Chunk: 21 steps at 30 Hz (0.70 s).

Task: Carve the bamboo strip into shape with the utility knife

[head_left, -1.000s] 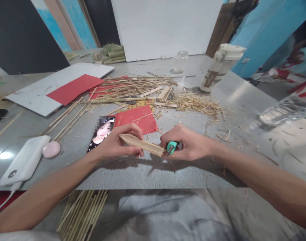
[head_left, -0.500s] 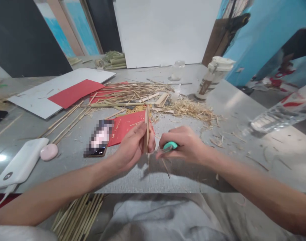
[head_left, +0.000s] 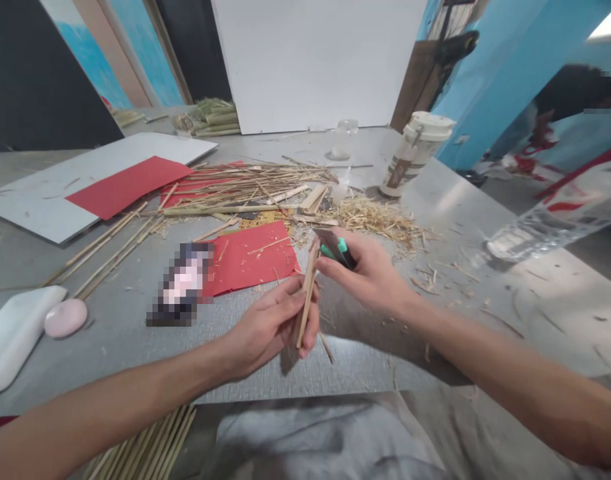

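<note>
My left hand [head_left: 280,313] is closed around a short, flat, pale strip of split stalk [head_left: 308,293], held tilted above the table near its front edge. In my right hand [head_left: 373,267] is a knife [head_left: 341,249] with a teal-and-black handle, gripped with the fingers wrapped round. Its broad dark blade lies at the strip's upper end, where it seems to touch; the exact contact is hard to make out. Just left of them, a red sheet [head_left: 253,257] sprinkled with shavings lies flat on the table.
Behind my hands are a pile of thin stalks [head_left: 255,183] and a heap of shavings [head_left: 380,217]. A phone [head_left: 180,283], a white power bank [head_left: 20,333] and a pink round case [head_left: 66,318] lie left. A tumbler [head_left: 415,153] and clear bottle [head_left: 545,220] stand right.
My right hand has moved up and away with the knife, from beside the strip's lower part to its upper end. The strip has dropped lower and tilted in my left hand. The view has shifted slightly.
</note>
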Available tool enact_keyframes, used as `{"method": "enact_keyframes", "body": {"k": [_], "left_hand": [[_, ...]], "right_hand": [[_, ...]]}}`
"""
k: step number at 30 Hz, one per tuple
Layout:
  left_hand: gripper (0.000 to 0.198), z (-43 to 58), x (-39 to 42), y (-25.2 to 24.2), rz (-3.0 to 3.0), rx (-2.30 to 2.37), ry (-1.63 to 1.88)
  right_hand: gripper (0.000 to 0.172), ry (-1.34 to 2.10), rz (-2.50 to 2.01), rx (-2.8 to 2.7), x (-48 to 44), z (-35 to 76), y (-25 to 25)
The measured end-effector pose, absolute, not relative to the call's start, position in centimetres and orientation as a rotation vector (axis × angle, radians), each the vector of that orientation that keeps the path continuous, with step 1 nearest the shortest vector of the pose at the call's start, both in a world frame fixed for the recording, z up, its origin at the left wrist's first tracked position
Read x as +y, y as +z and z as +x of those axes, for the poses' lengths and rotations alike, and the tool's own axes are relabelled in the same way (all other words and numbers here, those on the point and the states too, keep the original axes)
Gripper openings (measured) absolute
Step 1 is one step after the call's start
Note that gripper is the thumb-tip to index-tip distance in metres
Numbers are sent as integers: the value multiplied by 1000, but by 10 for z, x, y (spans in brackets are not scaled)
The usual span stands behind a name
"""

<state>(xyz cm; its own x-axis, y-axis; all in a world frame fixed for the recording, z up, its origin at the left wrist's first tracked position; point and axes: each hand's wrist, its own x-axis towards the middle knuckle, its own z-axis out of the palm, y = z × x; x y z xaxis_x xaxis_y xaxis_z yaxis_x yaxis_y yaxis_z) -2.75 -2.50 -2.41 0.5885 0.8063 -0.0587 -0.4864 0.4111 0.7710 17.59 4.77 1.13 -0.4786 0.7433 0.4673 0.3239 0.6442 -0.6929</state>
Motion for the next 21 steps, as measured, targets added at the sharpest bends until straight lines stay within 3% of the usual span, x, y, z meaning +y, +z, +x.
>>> {"method": "enact_keyframes", "body": {"k": [7,11,21], "left_hand": [[39,-33,-20,-28,816,515,686],[44,-34,-19,-30,823,499,722],[23,-30,-14,-22,690,473,1087]], "right_hand": [[30,1149,-742,-1815,54,183,0],[32,845,-768,-1988,51,184,4],[36,314,-685,-2467,46,180,6]]}}
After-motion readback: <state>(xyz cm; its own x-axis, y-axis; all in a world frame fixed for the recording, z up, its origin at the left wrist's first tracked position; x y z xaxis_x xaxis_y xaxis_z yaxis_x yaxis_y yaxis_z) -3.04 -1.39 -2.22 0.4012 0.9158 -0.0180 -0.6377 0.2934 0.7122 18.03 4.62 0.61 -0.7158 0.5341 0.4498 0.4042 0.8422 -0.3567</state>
